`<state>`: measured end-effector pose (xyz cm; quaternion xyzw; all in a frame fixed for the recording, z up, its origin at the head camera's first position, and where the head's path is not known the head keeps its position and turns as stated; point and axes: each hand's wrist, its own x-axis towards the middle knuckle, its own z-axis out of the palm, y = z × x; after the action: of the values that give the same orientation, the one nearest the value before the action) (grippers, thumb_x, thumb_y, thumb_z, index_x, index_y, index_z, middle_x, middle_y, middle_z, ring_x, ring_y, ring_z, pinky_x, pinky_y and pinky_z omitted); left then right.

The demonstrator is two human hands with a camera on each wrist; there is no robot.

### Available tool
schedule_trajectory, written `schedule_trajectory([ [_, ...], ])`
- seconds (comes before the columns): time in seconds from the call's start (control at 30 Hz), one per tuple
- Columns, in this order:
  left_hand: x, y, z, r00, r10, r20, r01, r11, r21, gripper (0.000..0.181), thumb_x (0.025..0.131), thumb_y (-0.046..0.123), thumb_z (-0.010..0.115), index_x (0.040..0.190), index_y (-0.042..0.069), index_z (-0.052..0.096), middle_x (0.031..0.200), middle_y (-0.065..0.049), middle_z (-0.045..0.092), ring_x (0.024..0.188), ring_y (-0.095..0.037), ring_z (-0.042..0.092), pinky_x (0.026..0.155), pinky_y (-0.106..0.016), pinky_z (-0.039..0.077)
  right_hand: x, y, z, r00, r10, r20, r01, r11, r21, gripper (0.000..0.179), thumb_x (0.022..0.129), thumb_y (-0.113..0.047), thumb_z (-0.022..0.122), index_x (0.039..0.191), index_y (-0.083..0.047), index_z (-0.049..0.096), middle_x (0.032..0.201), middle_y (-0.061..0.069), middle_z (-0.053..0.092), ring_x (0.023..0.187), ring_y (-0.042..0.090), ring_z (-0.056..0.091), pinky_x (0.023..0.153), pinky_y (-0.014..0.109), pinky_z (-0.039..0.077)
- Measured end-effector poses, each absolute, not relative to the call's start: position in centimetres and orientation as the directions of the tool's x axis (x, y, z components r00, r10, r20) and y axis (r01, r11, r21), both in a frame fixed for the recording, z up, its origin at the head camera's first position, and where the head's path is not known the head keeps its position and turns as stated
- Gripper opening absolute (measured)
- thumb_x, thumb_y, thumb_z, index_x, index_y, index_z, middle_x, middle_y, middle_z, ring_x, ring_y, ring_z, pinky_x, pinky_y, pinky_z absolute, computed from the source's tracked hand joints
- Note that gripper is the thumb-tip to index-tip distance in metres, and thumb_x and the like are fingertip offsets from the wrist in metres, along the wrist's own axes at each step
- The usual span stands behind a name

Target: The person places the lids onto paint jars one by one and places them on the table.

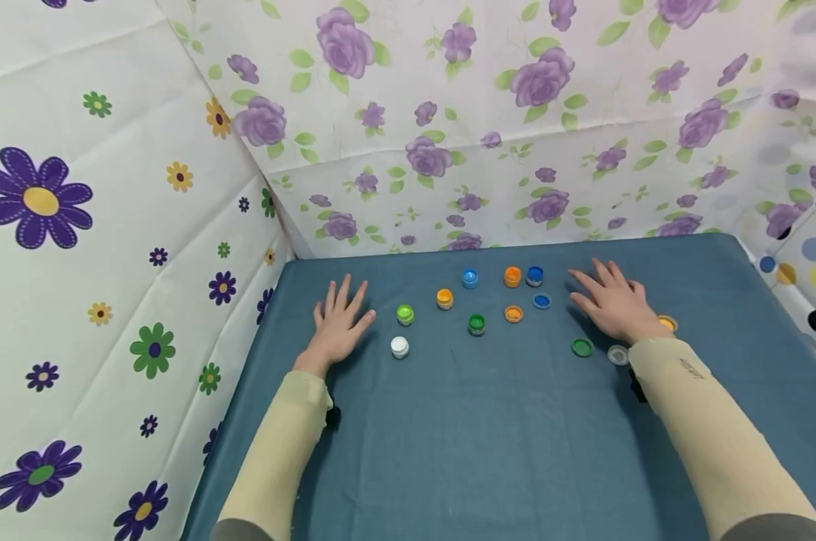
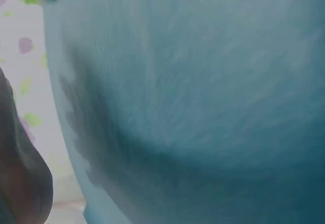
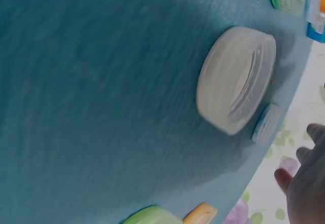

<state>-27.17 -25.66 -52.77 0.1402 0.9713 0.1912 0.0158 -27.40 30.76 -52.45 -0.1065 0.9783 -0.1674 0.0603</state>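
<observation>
A makeshift booth, this one, walled in with printed sheets! Blue-topped table (image 1: pixel 448 451) down in front, purple-rose sheeting (image 1: pixel 442 113) straight ahead, daisy-print sheeting (image 1: pixel 110 263) up the left, a dotted print (image 1: pixel 815 255) at the right edge! Little colour pots (image 1: pixel 476 324) lend a craft-corner air. Home or studio? Can't tell!
</observation>
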Motion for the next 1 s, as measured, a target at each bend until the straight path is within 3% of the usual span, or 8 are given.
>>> schedule_trajectory([
  [0.23,-23.3,-23.6,-51.2,-0.979,0.170,0.114,0.202,0.709,0.676,0.061,0.112,0.040,0.058,0.164,0.011,0.044,0.168,-0.018,0.036,0.158,-0.040,0.024,0.123,-0.067,0.017,-25.5,31.3,-51.4,-0.962,-0.265,0.066,-0.267,0.869,-0.417,0.057,0.116,-0.040,0.049,0.165,-0.011,0.042,0.167,0.028,0.032,0.153,0.055,0.024,0.115,0.078,0.019],
  [0.43,-19.8,-21.9,-51.4,-0.997,0.065,-0.032,0.003,0.479,0.878,0.061,0.103,0.014,0.073,0.159,0.007,0.048,0.154,-0.019,0.052,0.143,-0.036,0.045,0.115,-0.059,0.037,-23.3,31.8,-50.5,-0.961,-0.264,0.085,-0.272,0.835,-0.479,0.057,0.116,-0.044,0.047,0.162,-0.011,0.047,0.163,0.026,0.039,0.149,0.055,0.030,0.115,0.075,0.024],
  [0.67,-18.2,-20.5,-52.6,-0.994,0.046,-0.101,-0.061,0.531,0.845,0.074,0.090,0.008,0.087,0.156,0.008,0.053,0.145,-0.016,0.059,0.132,-0.037,0.053,0.108,-0.058,0.044,-21.3,32.8,-50.7,-0.975,-0.219,0.039,-0.207,0.830,-0.518,0.058,0.116,-0.044,0.045,0.158,-0.005,0.051,0.160,0.029,0.041,0.147,0.057,0.032,0.113,0.076,0.026],
  [1.0,-17.9,-19.6,-53.8,-0.997,-0.029,-0.078,-0.080,0.582,0.810,0.067,0.088,0.019,0.093,0.147,0.010,0.063,0.141,-0.015,0.057,0.128,-0.036,0.050,0.108,-0.055,0.045,-19.0,34.1,-51.5,-0.979,-0.194,0.067,-0.198,0.815,-0.545,0.052,0.115,-0.037,0.052,0.154,-0.003,0.055,0.156,0.032,0.046,0.143,0.058,0.038,0.109,0.076,0.032],
])
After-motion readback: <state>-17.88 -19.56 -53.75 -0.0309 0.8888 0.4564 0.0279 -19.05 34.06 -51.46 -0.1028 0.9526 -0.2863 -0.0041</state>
